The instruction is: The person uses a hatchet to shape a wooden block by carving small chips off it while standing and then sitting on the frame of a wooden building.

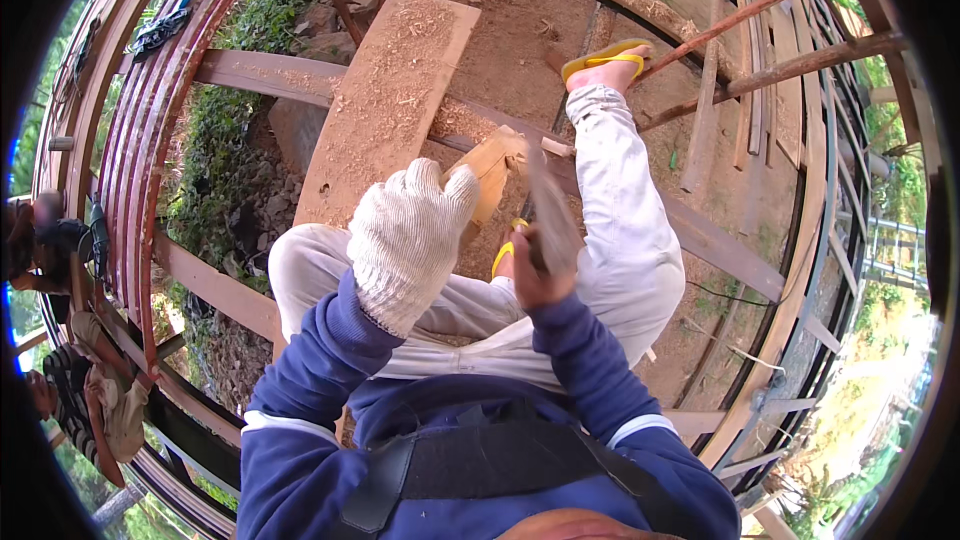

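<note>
My left hand (408, 240), in a white knitted glove, is closed around a pale yellow block of wood (488, 175) between my knees. The block tilts up and away from me, and its lower part is partly hidden by the glove. Bare and partly smeared by motion, my right hand (545, 280) grips a long, flat, greyish-brown tool (552, 205). Motion blurs this tool too much to tell its exact kind. It stands just right of the wood, its upper end near the block's far end; whether they touch I cannot tell.
A broad plank (390, 90) covered in shavings lies beyond my left knee, across a narrower beam (270, 75). Reddish rails (150, 170) curve along the left, where another person (100, 380) is near. Poles (780, 75) and long boards (760, 40) lie at the far right.
</note>
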The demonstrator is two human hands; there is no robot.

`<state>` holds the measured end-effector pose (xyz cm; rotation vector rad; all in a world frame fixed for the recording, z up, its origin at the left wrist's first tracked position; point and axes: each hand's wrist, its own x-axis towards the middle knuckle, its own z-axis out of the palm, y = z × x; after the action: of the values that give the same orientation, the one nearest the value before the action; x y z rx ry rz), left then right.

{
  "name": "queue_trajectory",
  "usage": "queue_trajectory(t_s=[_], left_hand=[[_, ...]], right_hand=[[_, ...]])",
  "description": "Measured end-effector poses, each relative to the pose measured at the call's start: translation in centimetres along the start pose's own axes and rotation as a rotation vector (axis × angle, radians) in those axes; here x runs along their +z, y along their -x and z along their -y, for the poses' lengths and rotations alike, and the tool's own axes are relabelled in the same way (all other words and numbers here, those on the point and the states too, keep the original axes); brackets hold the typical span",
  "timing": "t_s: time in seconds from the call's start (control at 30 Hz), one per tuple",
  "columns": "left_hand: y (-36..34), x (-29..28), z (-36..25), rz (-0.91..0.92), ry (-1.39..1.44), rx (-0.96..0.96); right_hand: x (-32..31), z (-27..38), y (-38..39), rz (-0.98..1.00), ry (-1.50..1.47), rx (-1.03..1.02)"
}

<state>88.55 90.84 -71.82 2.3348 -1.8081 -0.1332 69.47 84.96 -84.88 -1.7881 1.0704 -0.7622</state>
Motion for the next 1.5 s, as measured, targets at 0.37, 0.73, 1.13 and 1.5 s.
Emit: queue_trajectory(t_s=[0.37,0.73,1.13,1.5], left_hand=[[1.0,0.3,0.8,-0.019,0.035,-0.068],[0.9,0.2,0.6,-0.006,0.021,-0.044],[1.0,-0.1,1.4,-0.09,0.106,-0.107],[0.5,-0.4,0.5,-0.079,0.047,-0.021]], right_hand=[[-1.2,1.1,-1.3,0.209,-0.451,0.633],[1.0,-2.9,0.0,0.078,0.042,0.131],[-1.5,1.6,-1.0,-0.087,-0.222,0.116],[-1.2,-1.2,-2.8,0.31,-0.521,0.667]])
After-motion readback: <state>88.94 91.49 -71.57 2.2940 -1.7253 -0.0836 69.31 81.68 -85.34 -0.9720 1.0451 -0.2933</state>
